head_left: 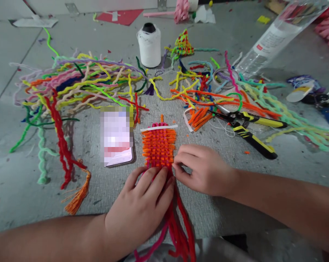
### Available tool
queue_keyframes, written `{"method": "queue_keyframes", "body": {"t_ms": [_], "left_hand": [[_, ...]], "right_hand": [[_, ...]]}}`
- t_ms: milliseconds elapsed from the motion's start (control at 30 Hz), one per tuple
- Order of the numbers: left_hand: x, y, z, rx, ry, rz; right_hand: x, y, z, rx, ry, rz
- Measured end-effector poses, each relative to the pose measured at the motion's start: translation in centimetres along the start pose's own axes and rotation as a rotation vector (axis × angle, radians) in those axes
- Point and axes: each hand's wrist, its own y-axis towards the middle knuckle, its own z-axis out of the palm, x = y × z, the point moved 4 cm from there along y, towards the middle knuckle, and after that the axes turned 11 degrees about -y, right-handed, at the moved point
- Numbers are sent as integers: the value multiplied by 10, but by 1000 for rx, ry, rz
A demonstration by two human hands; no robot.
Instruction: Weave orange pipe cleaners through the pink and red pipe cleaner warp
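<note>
One woven piece (159,145) points lengthwise away from the person.

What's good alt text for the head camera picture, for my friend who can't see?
A left hand covers the lower end of an orange-and-pink woven piece; the right hand is at its right edge. Around them are colorful fuzzy strands, a phone, white thread and yellow-and-black pliers.

A craft workspace of some kind, with scattered fuzzy stems (79,82), thread spool (150,49), pliers (243,125)
</note>
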Motion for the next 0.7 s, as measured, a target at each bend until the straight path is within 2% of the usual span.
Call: {"method": "queue_keyframes", "body": {"t_ms": [200, 433, 533, 633, 700], "left_hand": [[-1, 0, -1, -31, 0, 1], [-1, 0, 0, -31, 11, 8], [-1, 1, -1, -42, 10, 16], [-2, 1, -2, -44, 9, 18], [-2, 1, -2, -43, 13, 17]], "right_hand": [[2, 10, 2, -26, 13, -124], [0, 9, 7, -7, -45, -102], [-4, 8, 7, 42, -15, -90], [-10, 6, 5, 101, 34, -149], [-13, 5, 2, 93, 57, -217]]}}
